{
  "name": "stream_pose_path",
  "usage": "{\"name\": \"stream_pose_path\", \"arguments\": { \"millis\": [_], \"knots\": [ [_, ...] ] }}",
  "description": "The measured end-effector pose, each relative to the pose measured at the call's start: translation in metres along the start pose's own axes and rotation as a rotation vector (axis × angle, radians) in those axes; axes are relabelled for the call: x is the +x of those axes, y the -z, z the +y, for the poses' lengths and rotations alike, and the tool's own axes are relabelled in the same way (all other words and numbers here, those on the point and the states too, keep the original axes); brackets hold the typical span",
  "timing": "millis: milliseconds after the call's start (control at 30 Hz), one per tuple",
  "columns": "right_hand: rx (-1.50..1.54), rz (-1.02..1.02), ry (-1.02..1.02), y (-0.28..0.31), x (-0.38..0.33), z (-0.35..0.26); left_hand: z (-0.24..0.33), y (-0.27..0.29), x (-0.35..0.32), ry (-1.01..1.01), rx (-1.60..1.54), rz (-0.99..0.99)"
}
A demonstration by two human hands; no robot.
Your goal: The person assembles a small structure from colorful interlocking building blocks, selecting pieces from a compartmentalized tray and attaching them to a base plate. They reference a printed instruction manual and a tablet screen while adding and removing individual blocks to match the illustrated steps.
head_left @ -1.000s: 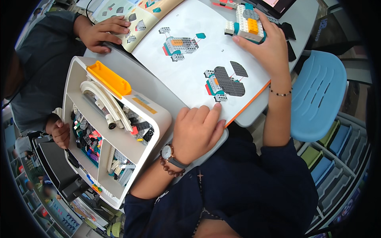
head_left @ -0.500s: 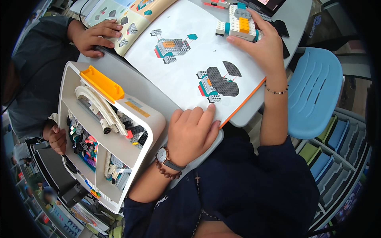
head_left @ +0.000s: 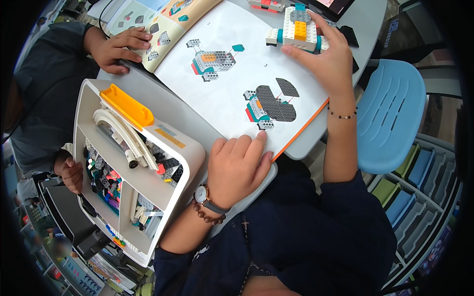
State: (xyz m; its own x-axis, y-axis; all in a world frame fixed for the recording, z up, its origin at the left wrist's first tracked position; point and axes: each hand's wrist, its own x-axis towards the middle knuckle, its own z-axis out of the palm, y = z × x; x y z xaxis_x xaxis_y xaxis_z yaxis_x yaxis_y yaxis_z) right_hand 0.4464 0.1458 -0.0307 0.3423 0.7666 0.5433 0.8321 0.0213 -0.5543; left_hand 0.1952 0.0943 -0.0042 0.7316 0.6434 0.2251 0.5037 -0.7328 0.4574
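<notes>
The right hand (head_left: 330,63) pinches the brick model (head_left: 300,30) in its grip, ahead and left of the palm, by the booklet (head_left: 224,106). The left hand (head_left: 237,168), farther off, lies on the page; its grip is hard to tell.

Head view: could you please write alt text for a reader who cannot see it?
The person's right hand holds a mostly white brick model; the left hand rests on an open picture booklet. At left, a co-worker's hand is at the rim of a white bin of bricks.
</notes>
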Motion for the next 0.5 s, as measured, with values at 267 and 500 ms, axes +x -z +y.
{"name": "stream_pose_path", "arguments": {
  "millis": [267, 500],
  "knots": [
    [0.155, 0.1, 0.047, 0.008, -0.004, -0.018, -0.001, 0.003, 0.0, 0.068, -0.169, 0.081],
    [0.225, 0.242, 0.198, 0.004, -0.039, -0.087, 0.024, 0.017, 0.048, 0.699, -1.683, 0.455]
  ]
}}
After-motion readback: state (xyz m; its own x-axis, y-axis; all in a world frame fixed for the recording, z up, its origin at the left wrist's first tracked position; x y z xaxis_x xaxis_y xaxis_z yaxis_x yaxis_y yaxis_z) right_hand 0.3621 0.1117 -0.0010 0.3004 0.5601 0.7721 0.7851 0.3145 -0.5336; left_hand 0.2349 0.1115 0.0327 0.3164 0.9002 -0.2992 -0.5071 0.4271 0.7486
